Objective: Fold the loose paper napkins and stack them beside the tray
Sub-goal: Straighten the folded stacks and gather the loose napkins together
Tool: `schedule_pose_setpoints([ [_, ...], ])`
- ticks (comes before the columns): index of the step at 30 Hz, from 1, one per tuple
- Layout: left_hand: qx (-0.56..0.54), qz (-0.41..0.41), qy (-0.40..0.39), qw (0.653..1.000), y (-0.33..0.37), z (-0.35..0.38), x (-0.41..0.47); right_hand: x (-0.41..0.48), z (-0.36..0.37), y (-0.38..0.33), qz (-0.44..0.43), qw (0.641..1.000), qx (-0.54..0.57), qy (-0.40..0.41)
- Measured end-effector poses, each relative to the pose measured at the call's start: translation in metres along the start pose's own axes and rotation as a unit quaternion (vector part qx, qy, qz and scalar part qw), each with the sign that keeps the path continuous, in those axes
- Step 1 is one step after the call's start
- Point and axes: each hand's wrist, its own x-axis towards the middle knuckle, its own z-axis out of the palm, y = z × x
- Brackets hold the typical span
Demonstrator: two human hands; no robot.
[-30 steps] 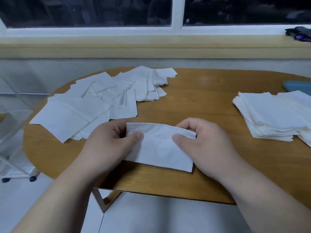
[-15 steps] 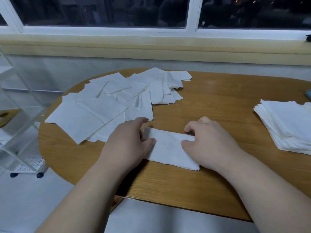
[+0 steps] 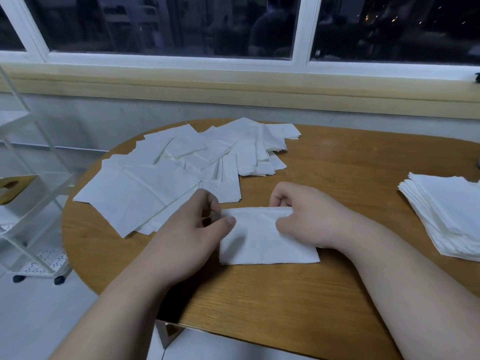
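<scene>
A half-folded napkin (image 3: 267,240) lies on the wooden table (image 3: 350,162), near its front edge. The left hand (image 3: 192,229) pinches its left edge and the right hand (image 3: 306,214) pinches its top fold. Loose napkins (image 3: 161,183) spread behind on the left, and a folded stack (image 3: 446,209) sits far right.

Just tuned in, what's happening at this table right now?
A person is folding one paper napkin near the front edge of the wooden table. The left hand pinches its left end and the right hand pinches its far right edge. A spread of loose napkins lies behind to the left, and a stack of folded napkins sits at the right.
</scene>
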Motion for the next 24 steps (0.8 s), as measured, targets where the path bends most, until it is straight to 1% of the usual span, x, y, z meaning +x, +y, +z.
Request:
schedule_pose_setpoints([
  [2,-0.073,-0.003,-0.069,0.995,0.0,-0.005,-0.002,0.001,0.003,0.01,-0.026,0.996,0.074,0.044],
  [3,-0.093,0.0,-0.1,0.991,0.001,-0.007,-0.003,0.0,0.004,0.013,-0.036,0.992,0.106,0.062],
  [5,-0.076,0.011,-0.135,0.988,0.003,-0.01,-0.005,-0.002,0.005,0.019,-0.051,0.983,0.15,0.091],
  [9,-0.016,0.009,-0.168,0.986,0.008,-0.014,-0.005,-0.003,0.004,0.02,-0.08,0.96,0.24,0.12],
  [12,0.001,0.019,-0.17,0.985,0.009,-0.013,-0.004,-0.005,0.005,0.016,-0.099,0.948,0.286,0.101],
  [16,-0.008,0.033,-0.171,0.985,0.007,-0.014,-0.006,-0.007,0.012,0.013,-0.112,0.948,0.289,0.068],
  [19,-0.03,0.034,-0.143,0.989,0.003,-0.019,-0.008,-0.007,0.016,0.013,-0.123,0.947,0.291,0.054],
  [20,-0.044,0.028,-0.13,0.99,0.002,-0.021,-0.008,-0.006,0.016,0.012,-0.121,0.942,0.308,0.058],
  [22,-0.053,0.015,-0.116,0.992,-0.001,-0.024,-0.009,-0.001,0.014,0.011,-0.083,0.925,0.361,0.081],
  [23,-0.042,0.009,-0.113,0.993,-0.005,-0.026,-0.009,0.005,0.014,0.009,-0.051,0.924,0.366,0.1],
  [24,-0.033,0.0,-0.111,0.993,-0.009,-0.028,-0.009,0.012,0.015,0.006,-0.02,0.935,0.331,0.122],
])
